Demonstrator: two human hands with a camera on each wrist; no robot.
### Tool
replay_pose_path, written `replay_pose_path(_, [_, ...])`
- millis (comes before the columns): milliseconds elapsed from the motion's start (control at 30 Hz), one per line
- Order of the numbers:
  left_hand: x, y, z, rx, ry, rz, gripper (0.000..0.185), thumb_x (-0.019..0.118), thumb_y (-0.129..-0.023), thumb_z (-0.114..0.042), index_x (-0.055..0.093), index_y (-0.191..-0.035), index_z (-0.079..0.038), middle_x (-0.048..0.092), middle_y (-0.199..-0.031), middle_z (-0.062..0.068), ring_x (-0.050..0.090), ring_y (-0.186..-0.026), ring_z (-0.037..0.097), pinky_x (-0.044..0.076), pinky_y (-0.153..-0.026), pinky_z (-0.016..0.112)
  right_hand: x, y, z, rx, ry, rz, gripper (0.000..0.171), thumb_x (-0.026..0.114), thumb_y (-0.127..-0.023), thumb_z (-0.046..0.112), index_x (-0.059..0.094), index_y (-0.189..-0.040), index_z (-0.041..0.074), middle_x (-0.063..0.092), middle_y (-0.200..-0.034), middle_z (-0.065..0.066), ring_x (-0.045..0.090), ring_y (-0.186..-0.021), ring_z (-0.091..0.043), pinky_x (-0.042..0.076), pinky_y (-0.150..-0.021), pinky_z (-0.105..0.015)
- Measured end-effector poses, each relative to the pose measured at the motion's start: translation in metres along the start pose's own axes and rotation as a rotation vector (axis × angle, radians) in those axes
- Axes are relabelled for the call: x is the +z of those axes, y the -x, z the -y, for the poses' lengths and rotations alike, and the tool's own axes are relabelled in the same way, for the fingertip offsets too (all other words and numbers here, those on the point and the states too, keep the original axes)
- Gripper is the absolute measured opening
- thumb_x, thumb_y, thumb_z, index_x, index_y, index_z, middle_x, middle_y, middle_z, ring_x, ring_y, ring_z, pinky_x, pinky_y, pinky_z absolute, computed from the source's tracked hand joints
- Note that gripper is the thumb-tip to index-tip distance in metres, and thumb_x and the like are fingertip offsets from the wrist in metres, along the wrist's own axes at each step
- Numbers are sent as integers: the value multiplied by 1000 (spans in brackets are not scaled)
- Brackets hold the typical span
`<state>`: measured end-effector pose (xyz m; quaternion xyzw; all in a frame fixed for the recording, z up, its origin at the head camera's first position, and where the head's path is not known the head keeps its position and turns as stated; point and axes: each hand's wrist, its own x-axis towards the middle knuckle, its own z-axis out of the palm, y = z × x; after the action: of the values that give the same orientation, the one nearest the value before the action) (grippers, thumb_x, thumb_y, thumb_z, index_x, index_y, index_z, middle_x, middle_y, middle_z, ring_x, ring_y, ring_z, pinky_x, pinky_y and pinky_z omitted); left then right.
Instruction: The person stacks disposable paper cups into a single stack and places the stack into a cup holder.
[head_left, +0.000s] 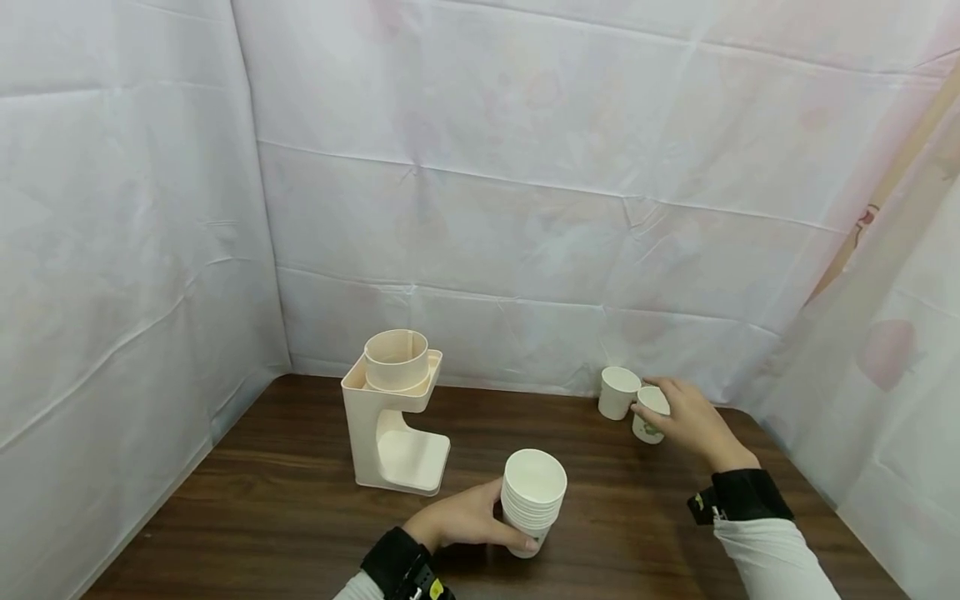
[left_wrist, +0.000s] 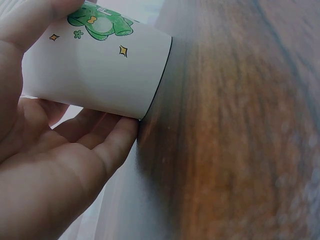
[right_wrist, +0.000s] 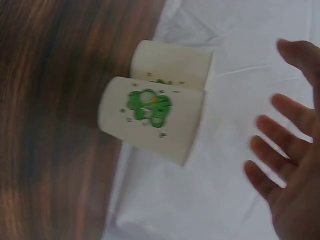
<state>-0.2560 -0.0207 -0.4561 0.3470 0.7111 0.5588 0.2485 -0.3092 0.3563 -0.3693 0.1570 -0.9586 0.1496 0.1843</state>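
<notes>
Standing upright near the front of the wooden table (head_left: 285,500), a nested stack of paper cups (head_left: 532,498) is being gripped low on its side by the left hand (head_left: 465,523), whose fingers (left_wrist: 107,145) are being curled around the bottom cup, just above the tabletop. Because only that bottom cup is being held, the upper cups are judged likely to tilt or slide apart if the stack is being lifted or swung quickly.

Further back on the right, two single cups (head_left: 633,404) are standing upright, touching or nearly touching. The right hand (head_left: 693,421) is being held over the nearer one; in the wrist view its fingers (right_wrist: 280,145) are being spread and kept clear of the cup, so no grip is being made there. A careless reach is judged likely to knock either light cup over.

At the left, a cream cup dispenser (head_left: 393,412) is standing well apart from the stack.
</notes>
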Motion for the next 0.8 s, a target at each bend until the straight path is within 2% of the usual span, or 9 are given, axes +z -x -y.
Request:
replay_pose_path(167, [1,1,-1,2,-4,-10,68,85,-81,-15,49,-138,-27,62,-124,-10,54,-120,10,33,-107,40,7,-8,-11,42,20,-37,67,66,-97,43,49,-141,-4,51,-135,-30,44,-123,-52,37,-95,-67])
replay_pose_path(267, [2,1,-2,-1,-6,-14,68,85,-81,-16,49,-138,-27,62,-123,-11,54,-119,9,33,-107,38,10,-11,-20,71,33,-23,67,67,-97,41,49,-142,-4,48,-137,-31,42,-124,-54,37,-94,-68])
replay_pose_path(567, [5,-2,-4,-10,-25,-16,70,85,-80,-16,49,-138,-28,62,-122,-13,53,-119,7,33,-107,36,9,-19,-39,133,8,105,75,65,-96,47,47,-140,-11,43,-138,-38,37,-126,-58,34,-97,-70])
replay_pose_path(800, [5,-2,-4,0,-21,-13,70,85,-80,-15,48,-138,-27,62,-123,-13,53,-119,7,33,-106,35,10,-26,-41,134,4,190,77,70,-92,43,48,-134,-17,49,-129,-42,44,-119,-59,40,-93,-67])
